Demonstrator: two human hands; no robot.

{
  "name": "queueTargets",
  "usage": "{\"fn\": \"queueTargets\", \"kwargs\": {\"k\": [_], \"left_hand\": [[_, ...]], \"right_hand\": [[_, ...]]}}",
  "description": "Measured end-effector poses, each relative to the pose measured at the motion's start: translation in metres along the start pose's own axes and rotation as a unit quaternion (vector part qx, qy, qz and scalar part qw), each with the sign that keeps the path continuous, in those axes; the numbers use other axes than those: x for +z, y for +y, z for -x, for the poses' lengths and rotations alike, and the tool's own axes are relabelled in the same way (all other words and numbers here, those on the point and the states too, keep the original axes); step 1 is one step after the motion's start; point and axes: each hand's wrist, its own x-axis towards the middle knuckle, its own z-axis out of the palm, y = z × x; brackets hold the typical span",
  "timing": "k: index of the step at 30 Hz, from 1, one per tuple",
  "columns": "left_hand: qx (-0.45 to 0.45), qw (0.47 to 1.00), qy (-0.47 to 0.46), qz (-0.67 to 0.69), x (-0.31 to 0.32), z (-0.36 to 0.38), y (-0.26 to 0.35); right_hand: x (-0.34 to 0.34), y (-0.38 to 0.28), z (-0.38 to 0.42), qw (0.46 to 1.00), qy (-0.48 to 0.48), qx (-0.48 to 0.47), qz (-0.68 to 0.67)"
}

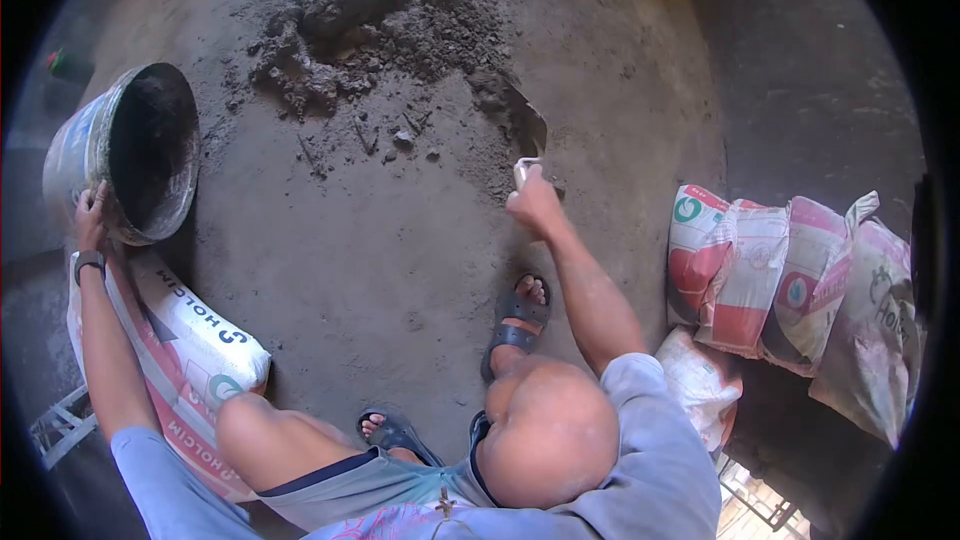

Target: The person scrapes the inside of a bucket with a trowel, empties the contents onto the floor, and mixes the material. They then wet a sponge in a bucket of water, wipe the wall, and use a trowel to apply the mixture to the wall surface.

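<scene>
My left hand (91, 220) grips the near rim of a bucket (75, 155), which is tipped so its dark mouth faces right. Grey residue coats the rim, and the inside is too dark to make out fully. In my right hand (536, 204) is the handle of a trowel (530, 130), fingers closed round it. The trowel's blade lies at the right edge of a heap of grey mortar mix (390, 25). Loose crumbs and small lumps spread from the heap toward me over the floor.
Holcim cement bags (200, 325) lie under and beside my left arm. Several more filled bags (740, 270) stand at right, with another white bag (700, 380) below them. My sandalled feet (518, 320) rest on the concrete floor (350, 270). A dark wall (810, 70) rises at right.
</scene>
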Motion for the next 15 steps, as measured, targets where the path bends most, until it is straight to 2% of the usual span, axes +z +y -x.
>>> {"fn": "queueTargets", "kwargs": {"k": [2, 3, 4, 5, 6, 7, 9, 10, 11, 13, 15], "left_hand": [[0.0, 1.0, -0.005, 0.018, -0.003, -0.001, -0.005], [0.005, 1.0, 0.013, -0.007, -0.003, 0.0, -0.005], [0.007, 0.999, 0.027, -0.031, -0.002, 0.002, -0.007], [0.003, 0.999, 0.025, -0.032, -0.002, 0.004, -0.011], [-0.01, 1.0, 0.015, -0.018, -0.005, 0.003, -0.015], [-0.021, 1.0, 0.007, -0.005, -0.008, 0.002, -0.015], [-0.045, 0.999, -0.003, 0.015, -0.009, 0.01, -0.008], [-0.033, 0.999, 0.001, 0.003, -0.009, 0.013, -0.003], [-0.019, 1.0, 0.002, -0.01, -0.005, 0.015, 0.003], [-0.016, 1.0, 0.009, -0.019, 0.005, 0.019, 0.015], [-0.009, 0.999, 0.033, -0.029, 0.012, 0.026, 0.029]], "right_hand": [[-0.044, 0.018, -0.004, 0.98, 0.002, -0.072, -0.187], [-0.053, 0.04, -0.017, 0.984, 0.054, -0.069, -0.155], [-0.051, 0.084, -0.055, 0.976, 0.021, 0.008, -0.215], [-0.071, 0.106, -0.059, 0.969, 0.152, 0.043, -0.189], [-0.09, 0.137, -0.077, 0.942, 0.12, 0.136, -0.281], [-0.088, 0.188, -0.107, 0.95, 0.265, 0.108, -0.125], [-0.104, 0.282, -0.18, 0.986, 0.077, 0.137, 0.058], [-0.121, 0.305, -0.201, 0.982, -0.015, 0.122, 0.146], [-0.117, 0.317, -0.224, 0.979, -0.041, 0.112, 0.167], [-0.126, 0.281, -0.234, 0.963, -0.116, 0.076, 0.232], [-0.105, 0.22, -0.245, 0.986, -0.036, 0.161, 0.018]]}}
